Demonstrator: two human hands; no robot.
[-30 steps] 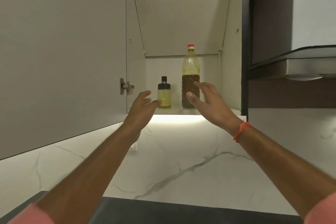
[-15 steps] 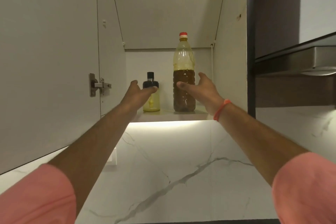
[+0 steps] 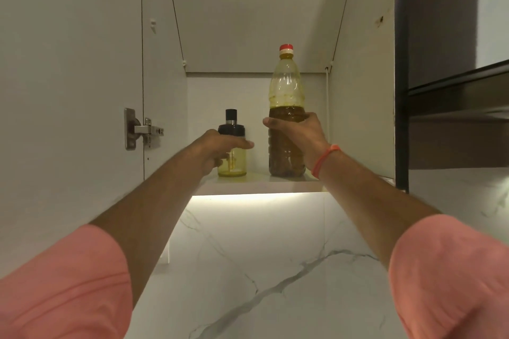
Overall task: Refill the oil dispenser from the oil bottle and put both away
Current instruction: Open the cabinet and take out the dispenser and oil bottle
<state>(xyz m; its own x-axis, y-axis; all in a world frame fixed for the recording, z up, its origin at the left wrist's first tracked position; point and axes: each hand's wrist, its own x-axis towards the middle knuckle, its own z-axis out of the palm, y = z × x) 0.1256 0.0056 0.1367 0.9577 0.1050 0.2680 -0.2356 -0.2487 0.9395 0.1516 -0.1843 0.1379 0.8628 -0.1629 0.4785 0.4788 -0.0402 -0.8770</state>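
A: Up on the cupboard shelf [image 3: 264,184], head view, item one: oil dispenser [image 3: 232,151], small clear jar with a black pump top, only a shallow pale pool at its base. Upright, left of item two and apart from it.

B: Item two: oil bottle [image 3: 286,118], tall clear plastic, red cap on, dark oil filling roughly the lower half. Upright, near the right wall of the cupboard.

A: Left hand [image 3: 220,148]: fingers curled round the dispenser just under its black collar, thumb laid across the front.

B: Right hand [image 3: 298,135]: fingers wrapped round the bottle's waist at the oil line, thumb showing on the near side. An orange band [image 3: 325,159] sits on that wrist.

A: Other entries: open cupboard door [image 3: 68,91] with a metal hinge [image 3: 137,129] at left; lit marble wall [image 3: 248,256] below the shelf. No worktop in sight.

B: Step in hand, as I judge it: fetching. Both vessels gripped but not yet clear of the shelf; refilling not begun.

A: Next move calls for lifting both straight up and out towards the person, bottle kept vertical, and minding the shelf lip and the open door.

B: Change against the frame half a second back: both hands were then spread and just short of the vessels; now each has closed on its item. Neither vessel has shifted on the shelf.
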